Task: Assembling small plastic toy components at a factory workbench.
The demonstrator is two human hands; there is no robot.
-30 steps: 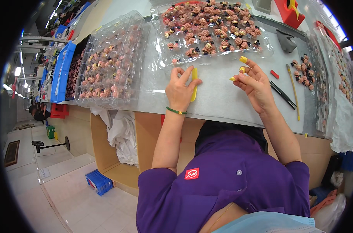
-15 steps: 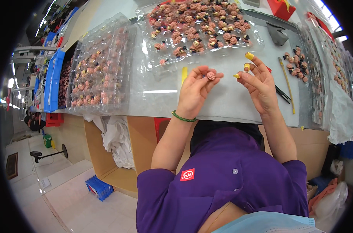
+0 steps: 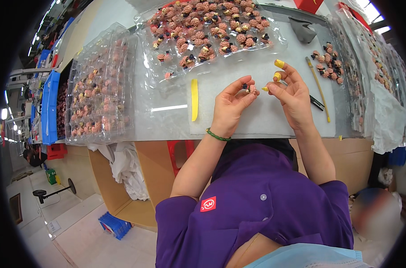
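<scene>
Over the near part of the table, my left hand [image 3: 230, 105] pinches a small pink figurine piece [image 3: 252, 89] between thumb and fingers. The piece has a knobbly pink surface, and a dark bit [image 3: 244, 86] shows beside it. Just right of it is my right hand [image 3: 294, 100], its thumb and index finger pressed together and the other fingers raised. Yellow wrap covers several of its fingertips. Whether anything sits in that pinch is too small to make out. A clear tray [image 3: 274, 42] filled with similar pink pieces lies beyond both hands.
Stacked clear trays [image 3: 100, 85] of pieces stand left, beside a blue bin [image 3: 50, 107]; more trays [image 3: 381, 85] stand right. Loose pink pieces [image 3: 330, 62], a thin wooden-looking stick [image 3: 319, 89], a black tool [image 3: 317, 103] and a yellow strip [image 3: 194, 100] lie on the table.
My left hand has turned the pink piece, so its dark bit now shows, and brought it closer to my right hand. The whole view has shifted slightly.
</scene>
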